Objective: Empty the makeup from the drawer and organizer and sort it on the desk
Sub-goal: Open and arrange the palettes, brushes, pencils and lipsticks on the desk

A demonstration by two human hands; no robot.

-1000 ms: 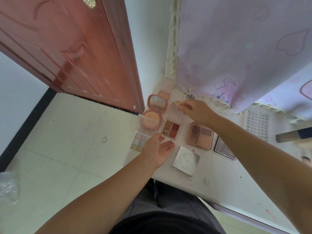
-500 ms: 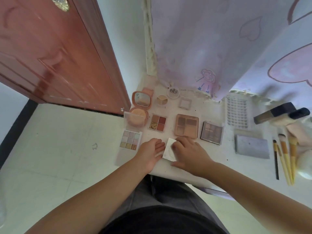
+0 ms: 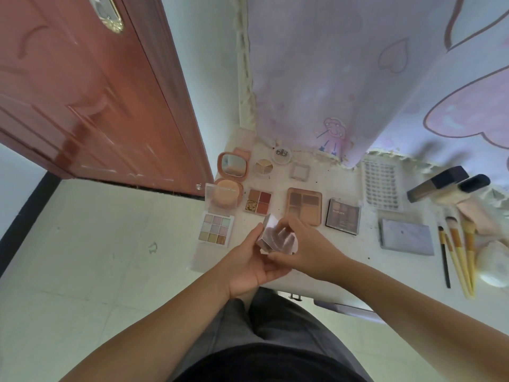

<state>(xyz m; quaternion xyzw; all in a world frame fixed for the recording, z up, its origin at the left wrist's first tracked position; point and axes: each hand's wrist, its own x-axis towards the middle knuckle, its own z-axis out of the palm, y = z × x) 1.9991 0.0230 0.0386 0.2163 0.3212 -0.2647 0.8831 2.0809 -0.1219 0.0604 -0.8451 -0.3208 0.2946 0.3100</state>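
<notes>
head view shows both hands meeting just above the near edge of the white desk (image 3: 344,260), and between them is a square silver mirrored compact (image 3: 275,237), lifted clear of the surface and tilted up toward the camera. the left hand (image 3: 249,267) cradles it from below with palm up and fingers curled round its left side, while the right hand (image 3: 308,250) grips the right side with its thumb across the shiny face; that two-handed hold looks like a way to steady the case while it is opened or checked, though i cannot tell whether the lid has parted. palettes lie in loose rows by kind toward the desk's left end, which seems the reason for the spacing: a nine-pan pastel palette (image 3: 215,229) at the left edge, a four-pan red and gold quad (image 3: 258,201) behind the hands, a peach rectangular palette (image 3: 304,206) and a dark boxed palette (image 3: 343,216) to its right. a peach compact with its mirror raised (image 3: 232,166) sits at the far left corner. yellow-handled brushes (image 3: 458,249) lie grouped near the right edge, apart from the palettes, beside a flat lilac case (image 3: 406,239). sorting looks well along, with the held compact not yet given a spot.
</notes>
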